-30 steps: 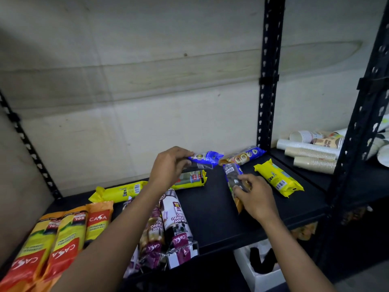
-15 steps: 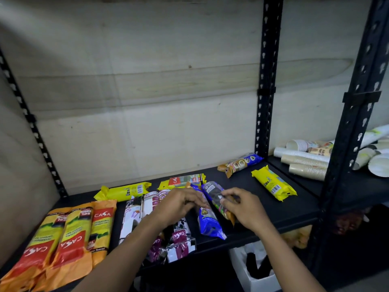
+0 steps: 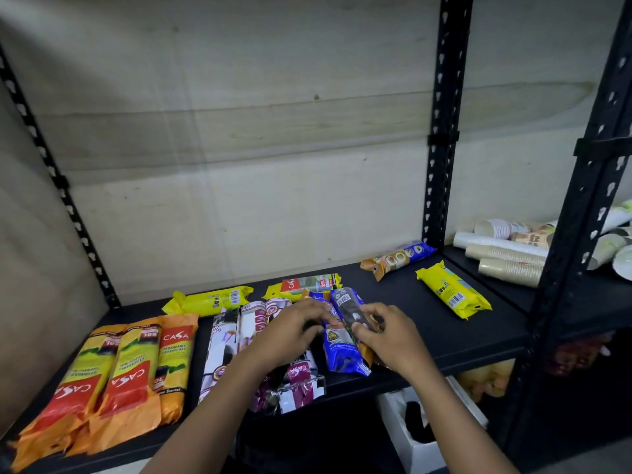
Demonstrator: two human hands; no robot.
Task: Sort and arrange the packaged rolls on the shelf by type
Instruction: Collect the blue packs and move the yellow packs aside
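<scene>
Two blue packaged rolls (image 3: 343, 350) lie side by side near the front middle of the black shelf (image 3: 461, 336). My left hand (image 3: 294, 331) rests on the left blue roll and my right hand (image 3: 384, 331) grips the right one. Left of them lie several purple-and-white rolls (image 3: 222, 350), then three orange-red Casa rolls (image 3: 130, 374). Yellow rolls lie behind at left (image 3: 212, 299), behind the hands (image 3: 304, 284) and at right (image 3: 453, 290). A blue-orange roll (image 3: 398, 258) lies at the back right.
Black perforated uprights (image 3: 441, 138) frame the shelf. Stacks of paper cups (image 3: 506, 258) lie on the neighbouring shelf to the right. A white box (image 3: 413, 443) sits below the shelf. A plywood wall closes the back.
Both hands brought the two blue rolls from the back of the shelf to the front middle and set them side by side, next to the purple-and-white rolls.
</scene>
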